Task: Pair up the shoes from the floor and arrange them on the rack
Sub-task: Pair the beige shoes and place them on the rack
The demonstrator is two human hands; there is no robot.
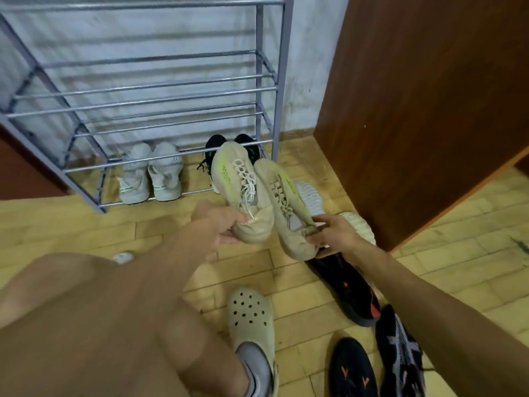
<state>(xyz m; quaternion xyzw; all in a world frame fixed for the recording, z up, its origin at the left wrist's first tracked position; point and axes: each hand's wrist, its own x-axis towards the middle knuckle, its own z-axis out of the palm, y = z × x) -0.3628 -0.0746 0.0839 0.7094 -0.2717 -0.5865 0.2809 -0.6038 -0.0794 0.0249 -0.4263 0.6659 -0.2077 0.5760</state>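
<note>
Item: pair of beige knit sneakers with neon-yellow side stripes, held off the floor at centre frame, toes pointing toward 12 o'clock at the rack point(274, 90). Left sneaker point(243, 190): gripped at the heel collar by the left hand point(220, 224), fingers point(240, 217) closed on the soft rim of the opening. Right sneaker point(289, 207): gripped at heel and tongue by the right hand point(335, 233), fingers point(316, 226) wrapped round the collar. The two shoes lie side by side, nearly touching along their inner edges. Handling, as judged: light; the knit upper is soft and folds under the grip at the heel, so the collar gives a sure hold but little control of the toe; the sole is the stiff part and likely the better place to steady the shoe when setting it down. Laces hang loose and may snag on the rack bars. Not fragile, not slippery. Rack, bottom shelf: a pale grey pair point(150, 176) at 11 o'clock of the held shoes, and a black pair with green marks point(213, 147) at 12 o'clock, partly hidden behind the left sneaker's toe. Upper shelves show no shoes. Floor stock: a white knit shoe point(310, 196) at 3 o'clock just behind the right sneaker, a black shoe with red marks point(349, 290) at 5 o'clock, another black shoe with orange marks point(352, 371) and a black-and-grey trainer point(400, 348) at the lower right. A beige clog point(250, 310) is worn on the person's foot at 6 o'clock.
</note>
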